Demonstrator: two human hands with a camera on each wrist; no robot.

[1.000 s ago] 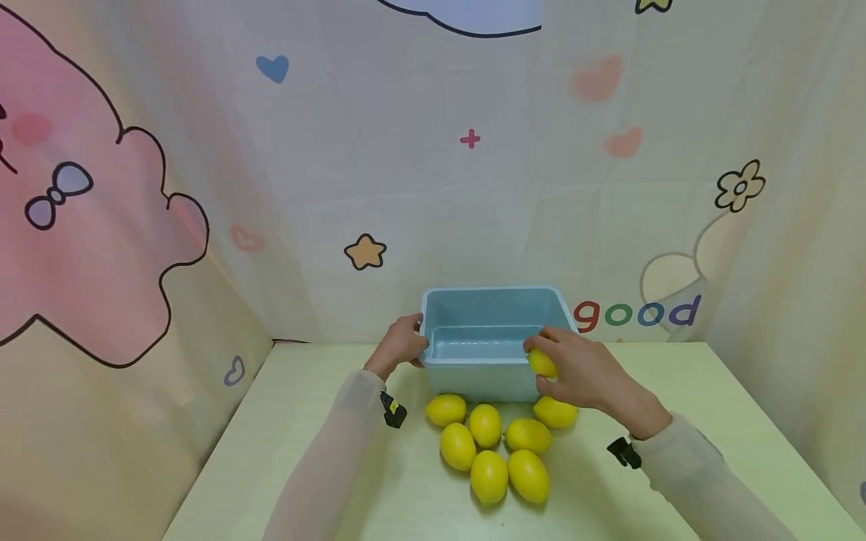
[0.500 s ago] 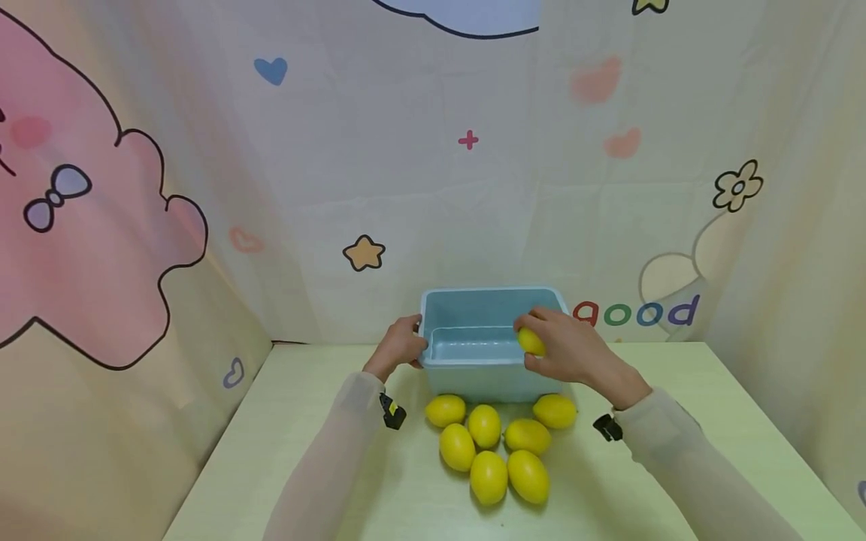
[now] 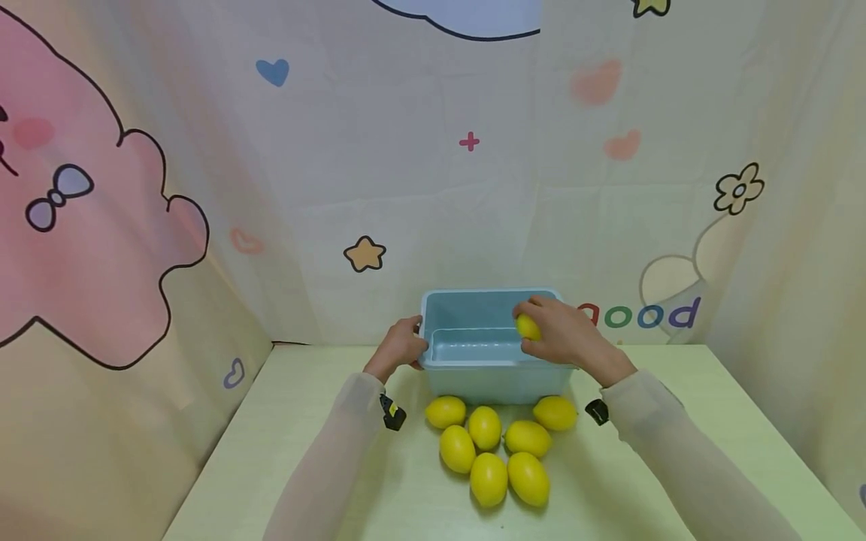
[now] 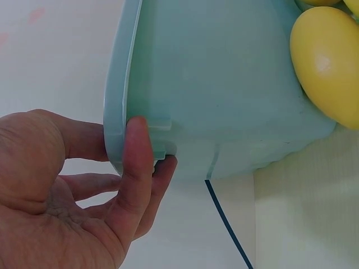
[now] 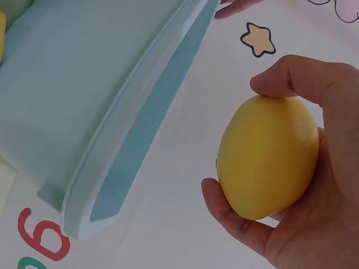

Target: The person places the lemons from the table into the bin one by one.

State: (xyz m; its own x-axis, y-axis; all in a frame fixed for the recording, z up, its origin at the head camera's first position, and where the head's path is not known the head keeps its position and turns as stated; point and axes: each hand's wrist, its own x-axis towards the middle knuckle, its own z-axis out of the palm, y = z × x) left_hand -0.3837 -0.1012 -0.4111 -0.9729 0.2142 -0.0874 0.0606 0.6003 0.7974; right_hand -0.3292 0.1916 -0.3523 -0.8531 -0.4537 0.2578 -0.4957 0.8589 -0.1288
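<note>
A light blue plastic bin [image 3: 497,383] stands on the table against the back cloth, with no lemon visible inside. My left hand [image 3: 401,347] grips its left end; in the left wrist view the thumb and fingers curl round the rim [image 4: 115,95]. Over the bin's right side, my right hand [image 3: 564,334] holds a yellow lemon [image 5: 269,157] between thumb and fingers, apart from the rim. Several more lemons lie in front of the bin, among them a lemon [image 3: 445,412] at the left and a lemon [image 3: 555,413] at the right.
The pale green table [image 3: 271,458] runs back to a printed cloth [image 3: 406,180] hanging behind the bin. Side cloths hang at both table edges. The nearest lemons lie close to the bin's front wall.
My right hand has moved up, back and slightly left with the lemon, from the bin's front right rim to over its right side. The left hand and bin have stayed put.
</note>
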